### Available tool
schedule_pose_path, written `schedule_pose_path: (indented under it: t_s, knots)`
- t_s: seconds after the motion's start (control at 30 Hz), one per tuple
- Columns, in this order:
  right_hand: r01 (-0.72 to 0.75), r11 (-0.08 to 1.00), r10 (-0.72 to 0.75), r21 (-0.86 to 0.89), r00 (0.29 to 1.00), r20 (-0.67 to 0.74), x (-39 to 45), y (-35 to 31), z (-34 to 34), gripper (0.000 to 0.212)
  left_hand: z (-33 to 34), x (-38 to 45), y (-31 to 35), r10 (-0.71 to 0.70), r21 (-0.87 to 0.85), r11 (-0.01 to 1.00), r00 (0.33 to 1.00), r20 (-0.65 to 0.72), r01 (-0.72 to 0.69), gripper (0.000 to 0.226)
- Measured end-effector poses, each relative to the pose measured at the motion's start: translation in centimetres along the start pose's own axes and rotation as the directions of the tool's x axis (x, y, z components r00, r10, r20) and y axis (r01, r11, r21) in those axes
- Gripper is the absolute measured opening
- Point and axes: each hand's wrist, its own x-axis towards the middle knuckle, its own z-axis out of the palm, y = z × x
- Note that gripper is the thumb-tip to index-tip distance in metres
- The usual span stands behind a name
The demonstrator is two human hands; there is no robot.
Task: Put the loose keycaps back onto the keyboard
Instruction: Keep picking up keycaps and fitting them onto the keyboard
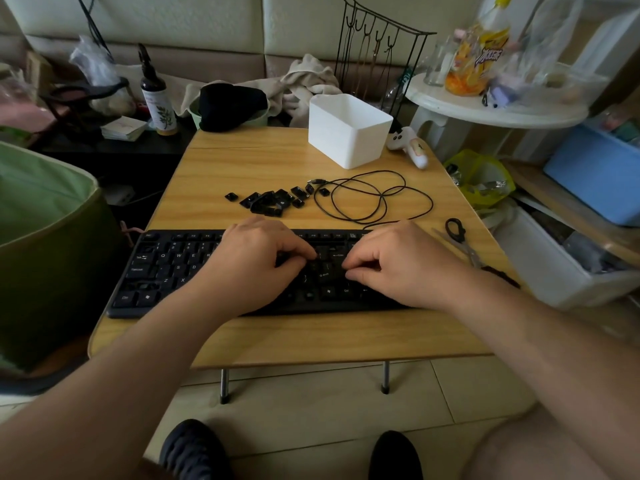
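The black keyboard [166, 271] lies across the near half of the wooden table [242, 161]. Several loose black keycaps [273, 200] sit in a small pile behind it. My left hand [256, 258] rests over the keyboard's middle, with its fingers curled down and thumb and forefinger close together at the keys. Whether a keycap sits between them is hidden. My right hand [391, 265] is on the keyboard's right part with its fingers curled under, knuckles on the keys, and nothing visible in it.
The keyboard's black cable [377, 199] coils behind the right hand. A white plastic bin [349, 129] stands at the back. Scissors [460, 240] lie at the right edge. A green fabric basket [45, 244] stands left of the table, and storage boxes crowd the right.
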Motion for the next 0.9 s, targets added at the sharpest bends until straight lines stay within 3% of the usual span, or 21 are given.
schedule_pose_path:
  t_s: [0.1, 0.2, 0.37, 0.9]
  knots:
    - [0.156, 0.981, -0.158, -0.118, 0.987, -0.008, 0.0, 0.2, 0.6, 0.012, 0.2, -0.1, 0.1, 0.005, 0.006, 1.000, 1.000, 0.030, -0.005, 0.019]
    - [0.203, 0.964, -0.209, -0.171, 0.978, -0.022, -0.2, 0.4, 1.3, 0.009, 0.3, -0.3, 0.2, 0.003, 0.006, 1.000, 0.998, 0.055, -0.003, 0.023]
    - [0.196, 0.968, -0.202, -0.159, 0.979, -0.025, -0.3, 0.3, 1.7, 0.010, 0.8, -0.4, 0.7, -0.013, 0.067, 0.998, 0.998, 0.061, 0.009, 0.028]
    - [0.092, 0.989, -0.090, -0.114, 0.996, 0.019, -0.8, -0.1, 1.4, 0.021, 1.0, 0.2, 1.4, -0.188, 0.054, 0.982, 0.976, 0.107, 0.183, 0.004]
